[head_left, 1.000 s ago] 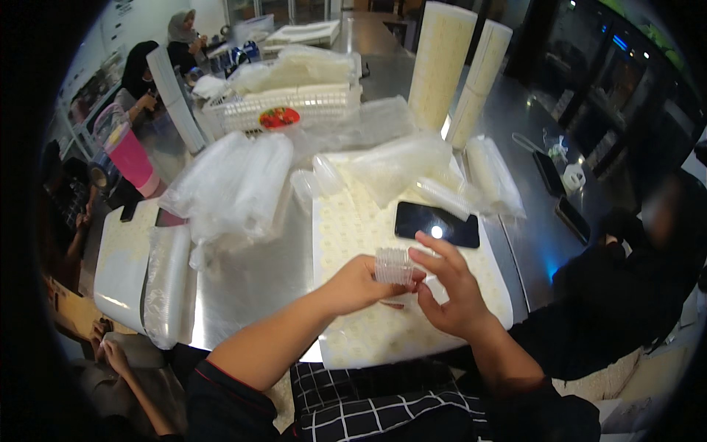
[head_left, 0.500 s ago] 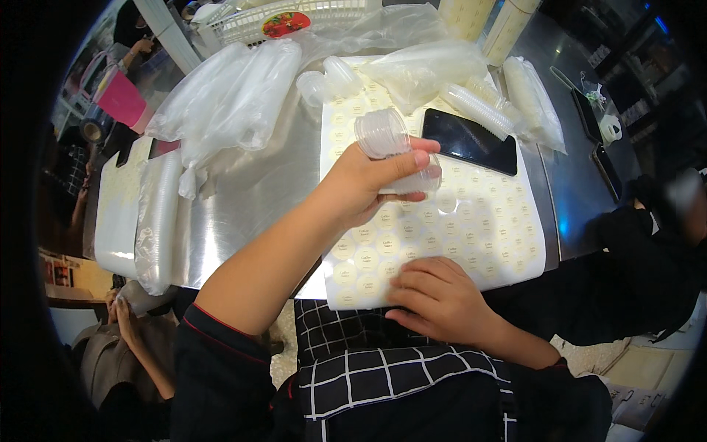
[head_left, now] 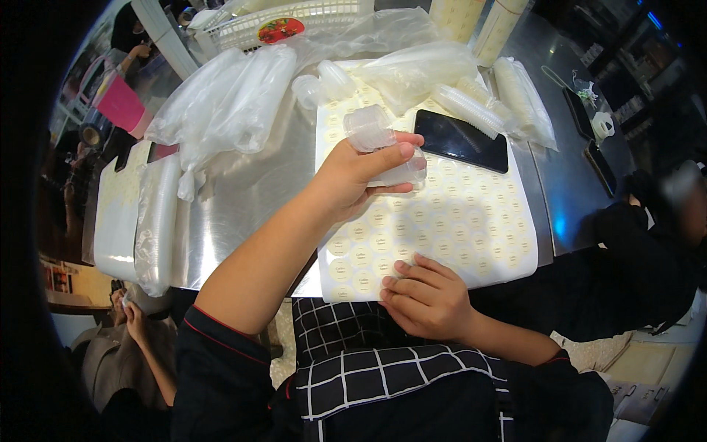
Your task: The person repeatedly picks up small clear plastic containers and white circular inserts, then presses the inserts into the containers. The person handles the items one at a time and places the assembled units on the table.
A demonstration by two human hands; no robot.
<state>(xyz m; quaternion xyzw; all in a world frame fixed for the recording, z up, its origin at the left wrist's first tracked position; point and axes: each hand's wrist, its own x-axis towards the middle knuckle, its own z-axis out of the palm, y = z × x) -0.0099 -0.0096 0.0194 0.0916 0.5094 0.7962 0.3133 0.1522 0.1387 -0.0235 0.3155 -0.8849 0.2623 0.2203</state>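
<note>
My left hand (head_left: 361,171) is closed around clear plastic cups (head_left: 368,129), held above a sheet of stickers (head_left: 471,221). One cup end sticks up past my thumb, and more clear plastic shows below it. How many cups there are, I cannot tell. The sheet is white, with rows of round cream stickers; a bare round spot shows by its left edge. My right hand (head_left: 431,298) lies palm down on the sheet's near edge, fingers bent and slightly apart, with nothing visible in them. A black phone (head_left: 462,141) rests on the sheet beyond my left hand.
Bagged clear cups (head_left: 236,96) lie at the far left, and a sleeve of cups (head_left: 156,228) at the left edge. A loose cup stack (head_left: 468,109) touches the phone. Behind stands a white basket (head_left: 243,33). Rolled sticker sheets (head_left: 501,29) are at the back. Another person's hands (head_left: 132,317) show lower left.
My left hand, with the cups, has shifted slightly left in the picture. The right hand's fingers have drawn in and spread a little at the sheet's near edge.
</note>
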